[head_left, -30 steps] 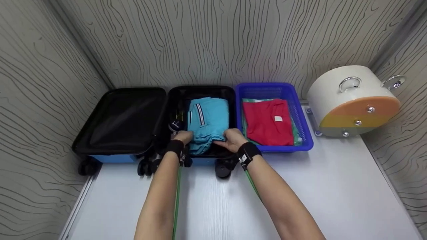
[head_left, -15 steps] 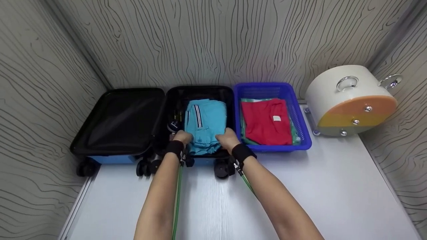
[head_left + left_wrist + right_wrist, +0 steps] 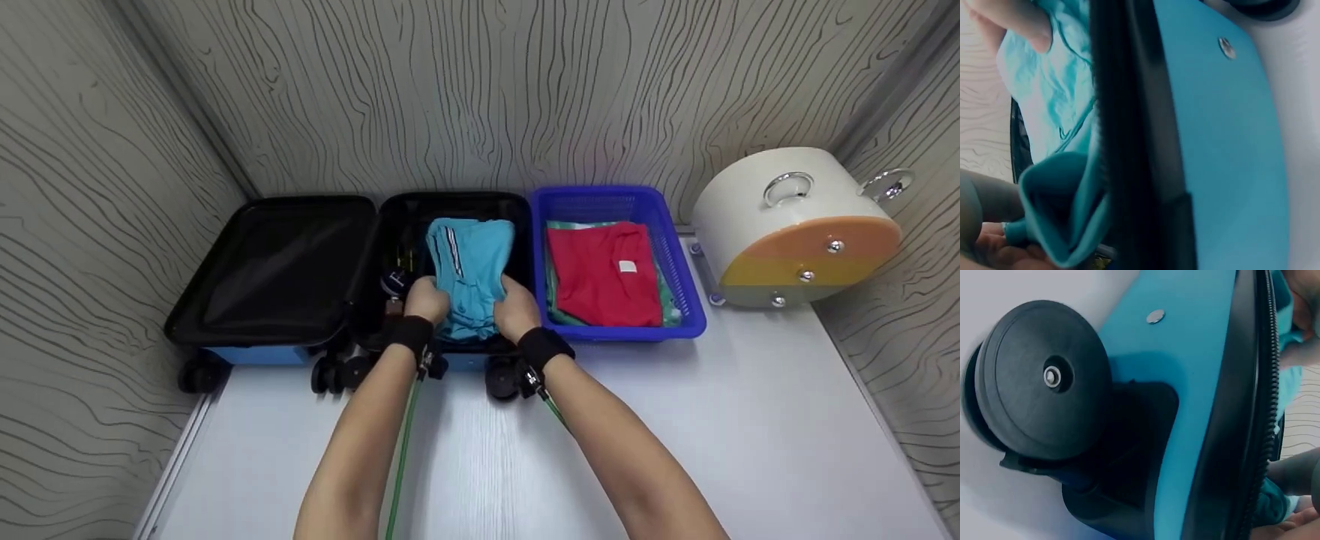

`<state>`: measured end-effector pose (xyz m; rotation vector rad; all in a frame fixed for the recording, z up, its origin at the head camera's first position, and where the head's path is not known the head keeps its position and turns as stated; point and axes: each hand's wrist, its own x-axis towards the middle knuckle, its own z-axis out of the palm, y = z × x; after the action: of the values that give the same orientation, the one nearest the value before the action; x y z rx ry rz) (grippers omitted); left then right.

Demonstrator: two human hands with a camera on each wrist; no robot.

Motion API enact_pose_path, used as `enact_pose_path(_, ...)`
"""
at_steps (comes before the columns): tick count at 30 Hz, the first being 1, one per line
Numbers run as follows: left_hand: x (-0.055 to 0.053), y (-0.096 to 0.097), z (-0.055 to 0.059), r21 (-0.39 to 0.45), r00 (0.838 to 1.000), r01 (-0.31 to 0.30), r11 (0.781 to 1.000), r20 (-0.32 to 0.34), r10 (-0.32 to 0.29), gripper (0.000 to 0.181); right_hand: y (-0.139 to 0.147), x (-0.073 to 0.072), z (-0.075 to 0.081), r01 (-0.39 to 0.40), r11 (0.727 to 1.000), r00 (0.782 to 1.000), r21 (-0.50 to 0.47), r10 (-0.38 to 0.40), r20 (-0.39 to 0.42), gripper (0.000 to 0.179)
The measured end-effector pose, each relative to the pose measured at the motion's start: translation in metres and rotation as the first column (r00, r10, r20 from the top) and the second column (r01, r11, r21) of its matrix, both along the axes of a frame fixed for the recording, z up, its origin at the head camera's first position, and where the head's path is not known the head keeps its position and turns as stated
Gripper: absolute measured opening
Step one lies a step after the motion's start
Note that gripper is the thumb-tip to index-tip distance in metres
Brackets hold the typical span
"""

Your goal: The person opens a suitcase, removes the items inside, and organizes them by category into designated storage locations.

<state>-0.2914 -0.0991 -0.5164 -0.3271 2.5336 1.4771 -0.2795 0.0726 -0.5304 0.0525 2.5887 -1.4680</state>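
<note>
A folded turquoise garment (image 3: 474,262) with a striped trim and a button lies over the right half of an open suitcase (image 3: 405,202). My left hand (image 3: 429,300) grips its near left side, and my right hand (image 3: 517,309) grips its near right side. The cloth bunches between them. In the left wrist view, my left hand's fingers (image 3: 1008,253) are under a rolled fold of the garment (image 3: 1058,197). Behind the suitcase's zipped rim in the right wrist view, part of my right hand (image 3: 1297,517) shows around the cloth.
The suitcase's other black shell (image 3: 277,277) lies to the left. A dark round item (image 3: 394,282) sits beside the garment. Right of the suitcase, a blue basket (image 3: 694,322) holds a folded red garment (image 3: 604,277) over green cloth. A cream drum-shaped drawer box (image 3: 787,225) stands farther right.
Both hands have changed their hold on the turquoise garment. The left hand has moved forward and right, and the garment's near part is now squeezed narrower, its surface more wrinkled.
</note>
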Motion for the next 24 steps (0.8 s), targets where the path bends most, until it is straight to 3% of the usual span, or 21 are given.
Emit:
enact_pose_path(8,0.001,0.007,0.013,0.025,0.997,-0.008,1.000,-0.079,0.010,0.050,0.006,-0.002,0.008,-0.003,1.000,0.993,0.006,0.004,-0.117,0.056)
enact_pose_path(12,0.000,0.012,0.020,0.081,0.993,-0.014,0.997,-0.117,0.024,0.050,0.011,-0.001,0.013,0.011,1.000,0.980,-0.011,-0.013,-0.198,0.053)
enact_pose_path(17,-0.001,0.023,0.032,0.165,0.983,-0.014,0.986,-0.178,0.043,0.050,0.018,0.000,0.018,0.061,0.997,0.957,-0.038,-0.069,-0.281,0.051)
enact_pose_path(24,0.001,0.045,0.046,0.290,0.974,0.044,0.956,-0.225,0.024,0.050,0.042,-0.001,0.021,0.133,0.990,0.906,-0.053,-0.143,-0.398,0.049)
